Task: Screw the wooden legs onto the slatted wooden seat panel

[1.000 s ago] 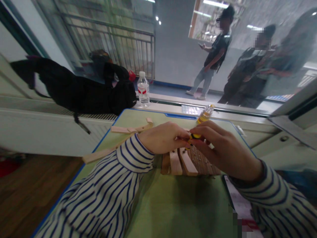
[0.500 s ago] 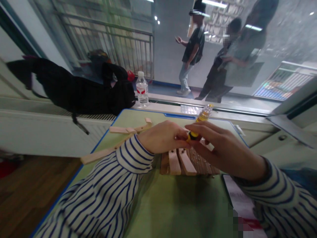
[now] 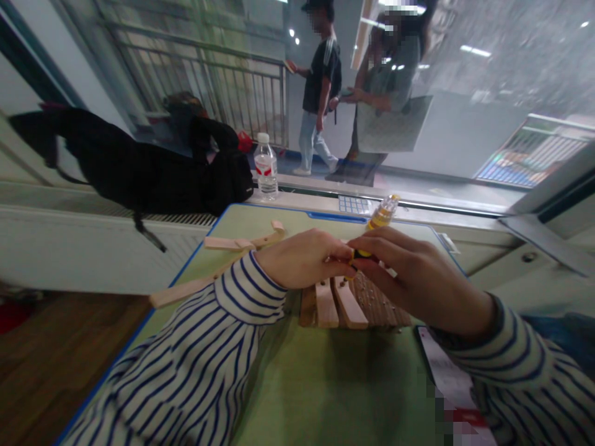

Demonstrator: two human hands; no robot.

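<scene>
My right hand (image 3: 418,282) is closed round a small screwdriver with a yellow and black handle (image 3: 365,254), held over a wooden slatted piece (image 3: 346,305) on the green table (image 3: 325,384). My left hand (image 3: 304,257) is pinched at the screwdriver's tip, fingers pressed together just above the slats; what it pinches is hidden. Both sleeves are blue and white striped. The far part of the slatted piece is covered by my hands.
Loose wooden strips (image 3: 242,243) lie at the table's far left. A small yellow bottle (image 3: 383,214) stands at the far edge, a water bottle (image 3: 264,167) and a black bag (image 3: 139,167) on the sill. Papers (image 3: 446,384) lie at right. Two people (image 3: 353,93) walk behind the glass.
My hands have stayed over the slats, the right fingers closing a little lower round the screwdriver. The people behind the glass have walked to the left.
</scene>
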